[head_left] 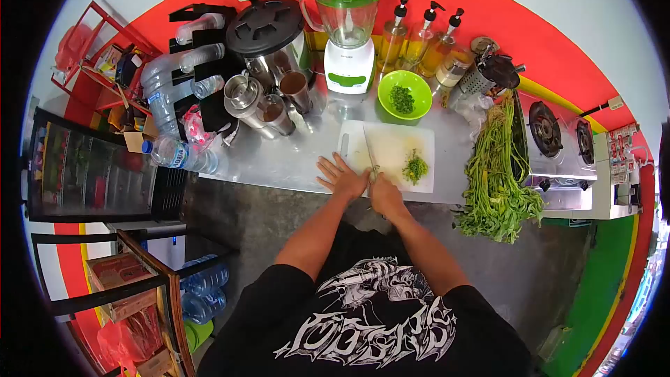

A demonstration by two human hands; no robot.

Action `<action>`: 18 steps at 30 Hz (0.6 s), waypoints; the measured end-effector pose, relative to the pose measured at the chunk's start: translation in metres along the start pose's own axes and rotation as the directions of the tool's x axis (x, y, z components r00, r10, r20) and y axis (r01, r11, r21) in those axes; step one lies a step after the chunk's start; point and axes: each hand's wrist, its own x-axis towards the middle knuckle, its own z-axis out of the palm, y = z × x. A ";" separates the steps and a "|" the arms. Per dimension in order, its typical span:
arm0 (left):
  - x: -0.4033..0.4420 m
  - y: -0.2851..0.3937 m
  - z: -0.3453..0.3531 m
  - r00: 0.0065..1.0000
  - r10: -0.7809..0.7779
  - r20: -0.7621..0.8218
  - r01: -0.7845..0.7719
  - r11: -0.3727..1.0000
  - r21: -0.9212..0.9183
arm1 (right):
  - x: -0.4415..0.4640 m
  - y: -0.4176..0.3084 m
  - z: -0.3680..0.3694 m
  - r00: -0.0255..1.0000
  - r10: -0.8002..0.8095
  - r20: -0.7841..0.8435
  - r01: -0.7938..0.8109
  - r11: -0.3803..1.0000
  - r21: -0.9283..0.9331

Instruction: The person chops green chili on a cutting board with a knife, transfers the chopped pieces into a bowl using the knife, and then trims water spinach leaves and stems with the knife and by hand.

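Observation:
My right hand (386,197) is closed around the handle of a knife (370,145), whose blade points away from me across the white cutting board (427,138). My left hand (343,177) lies flat with its fingers spread at the board's near left edge, partly over the metal table. Its thumb reaches close to the knife's base; whether it touches is hard to see. To the right of the knife sits a small pile of chopped green herbs (415,167). Just behind the board, a bright green bowl (424,101) holds more chopped greens (401,100).
A blender (349,63) and pump bottles (419,38) line the wall. Leafy stalks (499,174) hang over the table's right edge beside a gas stove (558,139). Steel cups (276,115), a lidded pot (269,38) and water bottles (178,155) stand left.

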 end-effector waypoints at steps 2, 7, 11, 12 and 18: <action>0.001 -0.002 0.002 1.000 0.014 -0.011 -0.014 1.000 0.003 | -0.001 -0.004 -0.006 0.999 -0.040 0.021 0.040 0.999 0.009; 0.000 -0.002 0.004 1.000 0.015 -0.024 -0.015 1.000 -0.022 | -0.011 -0.008 -0.001 0.997 0.071 0.021 -0.073 0.993 0.094; -0.001 -0.002 0.002 1.000 0.014 -0.028 -0.015 1.000 -0.024 | -0.004 -0.008 -0.002 0.998 0.062 0.016 -0.062 0.996 0.067; -0.001 -0.003 0.003 0.999 0.016 -0.029 -0.017 1.000 -0.019 | -0.002 -0.008 -0.004 0.998 0.056 0.032 -0.057 0.998 0.031; 0.000 -0.002 0.005 0.999 -0.004 -0.036 0.002 0.999 -0.040 | -0.017 -0.016 -0.010 0.991 0.106 0.087 -0.110 0.993 0.046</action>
